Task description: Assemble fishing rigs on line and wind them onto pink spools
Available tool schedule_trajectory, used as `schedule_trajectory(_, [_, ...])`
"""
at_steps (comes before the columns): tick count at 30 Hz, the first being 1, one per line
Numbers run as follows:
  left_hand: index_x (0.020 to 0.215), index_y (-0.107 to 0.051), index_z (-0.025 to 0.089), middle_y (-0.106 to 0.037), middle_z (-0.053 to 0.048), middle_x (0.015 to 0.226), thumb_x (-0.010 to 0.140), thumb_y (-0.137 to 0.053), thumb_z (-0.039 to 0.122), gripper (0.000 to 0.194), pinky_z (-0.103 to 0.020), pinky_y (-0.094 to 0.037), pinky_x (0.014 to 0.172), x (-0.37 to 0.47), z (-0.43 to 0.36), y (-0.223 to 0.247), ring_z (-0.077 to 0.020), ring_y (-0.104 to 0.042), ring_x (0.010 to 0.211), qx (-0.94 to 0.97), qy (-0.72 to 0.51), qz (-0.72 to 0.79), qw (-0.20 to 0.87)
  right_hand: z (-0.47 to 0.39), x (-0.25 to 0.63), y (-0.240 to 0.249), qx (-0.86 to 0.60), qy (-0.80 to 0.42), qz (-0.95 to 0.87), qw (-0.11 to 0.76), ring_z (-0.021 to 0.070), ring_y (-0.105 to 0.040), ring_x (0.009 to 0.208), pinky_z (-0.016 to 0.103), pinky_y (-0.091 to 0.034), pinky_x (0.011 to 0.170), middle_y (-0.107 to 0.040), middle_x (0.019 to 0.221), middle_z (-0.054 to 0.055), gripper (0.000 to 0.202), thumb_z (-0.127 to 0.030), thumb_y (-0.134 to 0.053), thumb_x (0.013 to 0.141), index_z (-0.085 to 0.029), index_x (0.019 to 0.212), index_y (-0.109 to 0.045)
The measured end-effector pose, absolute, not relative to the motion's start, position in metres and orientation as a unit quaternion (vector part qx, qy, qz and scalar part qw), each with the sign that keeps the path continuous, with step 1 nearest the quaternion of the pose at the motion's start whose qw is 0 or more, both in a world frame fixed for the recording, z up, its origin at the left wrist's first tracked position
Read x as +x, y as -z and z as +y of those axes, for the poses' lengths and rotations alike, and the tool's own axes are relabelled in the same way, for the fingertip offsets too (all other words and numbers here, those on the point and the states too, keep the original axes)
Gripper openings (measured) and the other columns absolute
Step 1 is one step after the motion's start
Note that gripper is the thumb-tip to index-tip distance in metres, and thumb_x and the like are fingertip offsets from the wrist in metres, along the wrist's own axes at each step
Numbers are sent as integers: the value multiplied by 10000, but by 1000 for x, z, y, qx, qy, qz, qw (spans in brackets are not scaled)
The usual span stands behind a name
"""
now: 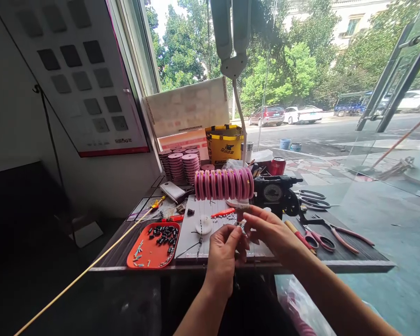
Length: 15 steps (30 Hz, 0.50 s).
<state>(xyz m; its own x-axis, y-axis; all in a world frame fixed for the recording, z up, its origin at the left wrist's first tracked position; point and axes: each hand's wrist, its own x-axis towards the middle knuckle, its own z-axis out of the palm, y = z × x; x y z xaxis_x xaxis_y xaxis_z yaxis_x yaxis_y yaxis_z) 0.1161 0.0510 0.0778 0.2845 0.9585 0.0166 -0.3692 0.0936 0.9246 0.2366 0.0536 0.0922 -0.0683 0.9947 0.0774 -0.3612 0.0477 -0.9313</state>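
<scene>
Fingertips of both my hands meet above the front of a white board [190,233]. My left hand [224,252] is closed, thumb against index finger, on something small that I cannot make out. Beside it on the right, my right hand [266,226] has its fingers bent around the same small whitish thing. Just behind the hands hangs a row of pink spools [224,184] on a black winding machine [275,193]. Small pale beads [219,218] and a red tool [223,213] lie on the board, with a white disc [203,226] to the left.
An orange tray [130,254] with black and silvery small parts is at the left. A yellow stick [87,269] crosses the left edge. Scissors [324,241] and pliers [346,239] lie at the right. Stacked spools [176,168], a yellow bucket [225,145] and a red can [278,166] stand behind.
</scene>
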Motion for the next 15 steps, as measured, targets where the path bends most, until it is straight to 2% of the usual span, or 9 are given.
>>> schedule_trajectory(4, [581,-539,142,-425,71,430,718,-588,340,247,-179,-210,379,117,48,-71,-30,-286,366,486,-539,316,611,65,225,-91,-292,-649,-387,587,16,-383,364,156,-249,364,-581,572,-19,241,-295,-710,611,-131,706,-562])
schedule_trajectory(9, [612,-547,152,-384,72,431,773,-516,317,233,-191,-240,409,113,42,-63,-53,-301,395,553,-551,331,530,62,219,-87,-273,-653,-381,595,23,-400,340,147,-264,356,-524,469,-63,232,-278,-694,633,-141,748,-546])
schedule_trajectory(15, [612,-538,159,-368,73,429,780,-499,311,230,-194,-234,408,109,37,-61,-55,-287,390,553,-543,332,538,59,216,-89,-271,-653,-378,598,26,-418,324,143,-272,346,-537,467,-57,225,-275,-689,639,-142,713,-523])
